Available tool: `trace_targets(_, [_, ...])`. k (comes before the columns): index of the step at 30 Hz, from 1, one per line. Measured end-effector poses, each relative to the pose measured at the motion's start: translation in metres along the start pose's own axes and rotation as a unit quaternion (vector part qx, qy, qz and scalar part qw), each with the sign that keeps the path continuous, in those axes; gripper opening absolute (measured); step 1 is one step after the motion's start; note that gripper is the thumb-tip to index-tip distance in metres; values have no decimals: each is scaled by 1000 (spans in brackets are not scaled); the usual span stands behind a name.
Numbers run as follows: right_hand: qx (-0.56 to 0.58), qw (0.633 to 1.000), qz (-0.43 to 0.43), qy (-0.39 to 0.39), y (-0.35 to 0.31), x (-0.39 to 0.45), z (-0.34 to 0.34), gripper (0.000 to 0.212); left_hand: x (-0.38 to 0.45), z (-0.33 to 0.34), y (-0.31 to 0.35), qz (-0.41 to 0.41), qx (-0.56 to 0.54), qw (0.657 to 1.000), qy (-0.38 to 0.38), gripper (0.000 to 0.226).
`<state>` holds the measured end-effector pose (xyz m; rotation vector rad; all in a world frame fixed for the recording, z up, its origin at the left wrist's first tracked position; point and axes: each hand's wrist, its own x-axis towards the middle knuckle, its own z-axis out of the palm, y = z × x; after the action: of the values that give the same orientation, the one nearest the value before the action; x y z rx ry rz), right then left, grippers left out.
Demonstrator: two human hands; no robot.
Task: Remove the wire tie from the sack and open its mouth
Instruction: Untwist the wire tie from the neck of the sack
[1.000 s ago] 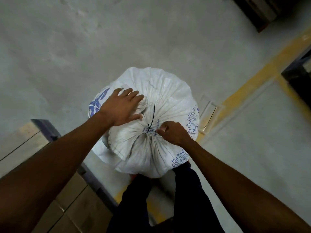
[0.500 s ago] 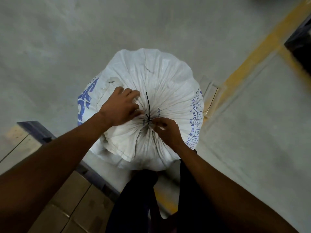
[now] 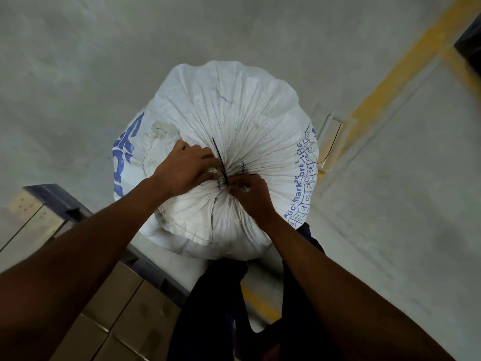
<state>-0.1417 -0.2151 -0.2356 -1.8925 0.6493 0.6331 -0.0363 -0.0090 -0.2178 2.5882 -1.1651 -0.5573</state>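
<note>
A full white woven sack [image 3: 234, 113] with blue print stands upright on the floor in front of me. Its mouth is gathered into tight pleats at the centre. A thin black wire tie [image 3: 220, 162] binds the gathered neck, with one loose end sticking up and away from me. My left hand [image 3: 184, 169] pinches the bunched fabric right at the tie from the left. My right hand [image 3: 247, 192] has its fingertips closed at the knot from the right. The knot itself is partly hidden by my fingers.
Brown cardboard boxes [image 3: 109, 316] on a blue-edged pallet [image 3: 59, 201] lie at the lower left, close to the sack. A yellow floor line [image 3: 395, 71] runs diagonally on the right. A small clear plastic piece [image 3: 330, 142] lies on the grey concrete floor beside the sack.
My left hand has slid right from the sack's folded flap to the tie. My right hand stays at the knot, fingers closer together. The tie is still around the neck.
</note>
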Motion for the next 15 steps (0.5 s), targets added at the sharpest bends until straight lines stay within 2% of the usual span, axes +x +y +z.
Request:
trace_targets(4, [25,1000,1,-14,-7,-3,-6,22,-3,1,3,17,-50,998,29,37])
trace_targets(8, [27,998,-50,-33,-9,-10,-21,18,-4,0,9,1,-78,997,28,36])
trace_targets(15, [88,986,-47,-134,-1,-11,-45,17,-6,1,14,-23,-88,996,12,39])
